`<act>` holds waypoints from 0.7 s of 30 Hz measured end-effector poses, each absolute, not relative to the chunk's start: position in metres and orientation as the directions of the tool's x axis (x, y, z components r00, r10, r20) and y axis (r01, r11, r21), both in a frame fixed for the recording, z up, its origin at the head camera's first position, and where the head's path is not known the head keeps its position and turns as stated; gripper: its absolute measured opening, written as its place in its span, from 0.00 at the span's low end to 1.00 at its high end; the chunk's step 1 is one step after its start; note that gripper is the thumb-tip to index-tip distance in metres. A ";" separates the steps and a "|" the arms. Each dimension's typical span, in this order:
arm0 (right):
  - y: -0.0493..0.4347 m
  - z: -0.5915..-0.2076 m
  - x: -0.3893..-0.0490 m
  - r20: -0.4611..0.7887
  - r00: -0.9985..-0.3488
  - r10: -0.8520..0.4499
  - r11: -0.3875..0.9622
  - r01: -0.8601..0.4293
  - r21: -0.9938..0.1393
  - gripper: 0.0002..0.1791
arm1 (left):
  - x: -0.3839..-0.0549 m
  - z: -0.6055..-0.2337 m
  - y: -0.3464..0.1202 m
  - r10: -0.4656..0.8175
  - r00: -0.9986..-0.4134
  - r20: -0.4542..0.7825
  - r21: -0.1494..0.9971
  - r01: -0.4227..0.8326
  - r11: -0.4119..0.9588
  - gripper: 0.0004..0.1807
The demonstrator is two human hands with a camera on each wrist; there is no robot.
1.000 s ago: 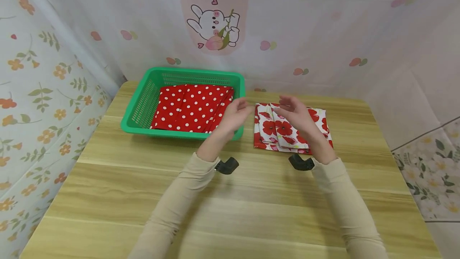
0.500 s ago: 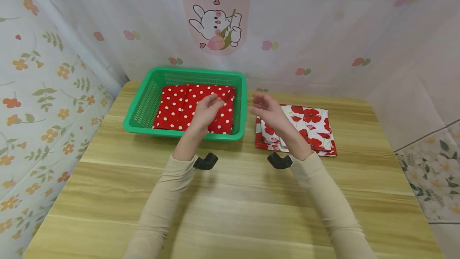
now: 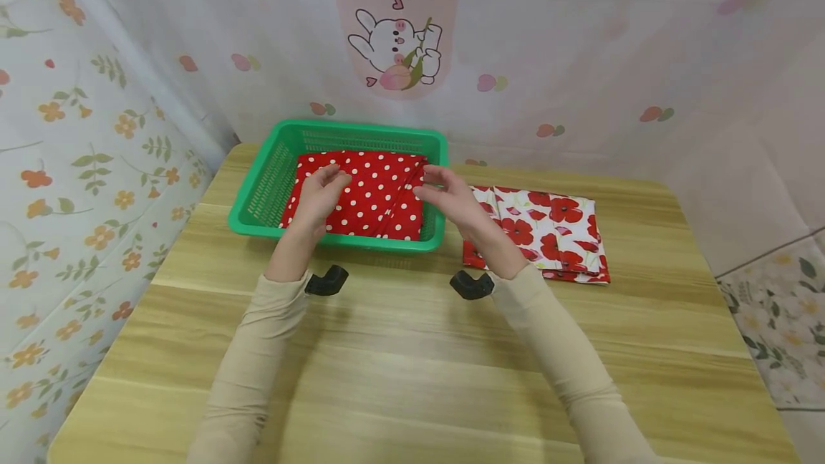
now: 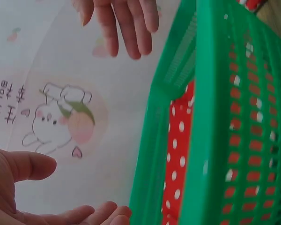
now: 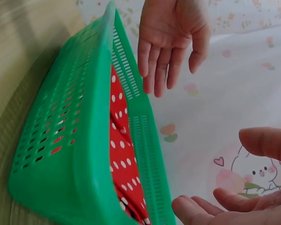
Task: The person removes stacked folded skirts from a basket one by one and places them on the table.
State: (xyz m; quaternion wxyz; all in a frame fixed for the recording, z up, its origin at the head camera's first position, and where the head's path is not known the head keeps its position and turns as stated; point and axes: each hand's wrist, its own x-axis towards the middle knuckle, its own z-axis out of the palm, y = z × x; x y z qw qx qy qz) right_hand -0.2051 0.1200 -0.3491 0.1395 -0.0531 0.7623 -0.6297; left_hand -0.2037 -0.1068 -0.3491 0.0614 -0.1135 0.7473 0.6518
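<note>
Some folded red cloth (image 3: 377,195), white-dotted, creased, inside green basket (image 3: 387,243).

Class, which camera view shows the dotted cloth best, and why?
The head view: it shows most of the dotted cloth inside the basket. Both wrist views show only a strip, plus small patches through the basket's holes.

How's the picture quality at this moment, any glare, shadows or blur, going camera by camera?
Head view: fairly even light, a pale sheen on the tabletop, soft shadows beside the sleeves; left wrist view: a faint glint on the rim of the green basket, and blurry lettering on the curtain; right wrist view: a dark shadow on the tabletop alongside the basket.
</note>
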 end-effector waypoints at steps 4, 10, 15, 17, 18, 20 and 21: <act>0.112 -0.348 -0.214 -0.192 -0.954 -0.229 0.190 0.150 -0.970 0.35 | -0.212 -0.345 -0.123 -0.130 -0.957 -0.260 0.945 -0.280 0.171 0.35; 0.099 -0.343 -0.232 -0.282 -0.940 -0.191 0.102 0.267 -0.958 0.34 | -0.234 -0.339 -0.144 -0.152 -0.939 -0.308 0.896 -0.340 0.285 0.36; 0.087 -0.343 -0.245 -0.335 -0.929 -0.158 0.038 0.333 -0.942 0.34 | -0.259 -0.340 -0.154 -0.168 -0.909 -0.382 0.842 -0.417 0.343 0.34; 0.083 -0.344 -0.250 -0.349 -0.927 -0.137 0.046 0.346 -0.937 0.34 | -0.266 -0.340 -0.157 -0.177 -0.888 -0.425 0.820 -0.460 0.342 0.33; 0.081 -0.345 -0.252 -0.361 -0.924 -0.125 0.057 0.356 -0.933 0.34 | -0.269 -0.340 -0.158 -0.185 -0.876 -0.446 0.808 -0.483 0.338 0.34; 0.077 -0.349 -0.258 -0.387 -0.917 -0.099 0.086 0.380 -0.921 0.35 | -0.274 -0.341 -0.160 -0.207 -0.852 -0.482 0.785 -0.524 0.331 0.35; 0.075 -0.351 -0.260 -0.400 -0.913 -0.086 0.101 0.391 -0.915 0.35 | -0.275 -0.341 -0.160 -0.220 -0.842 -0.493 0.776 -0.540 0.326 0.36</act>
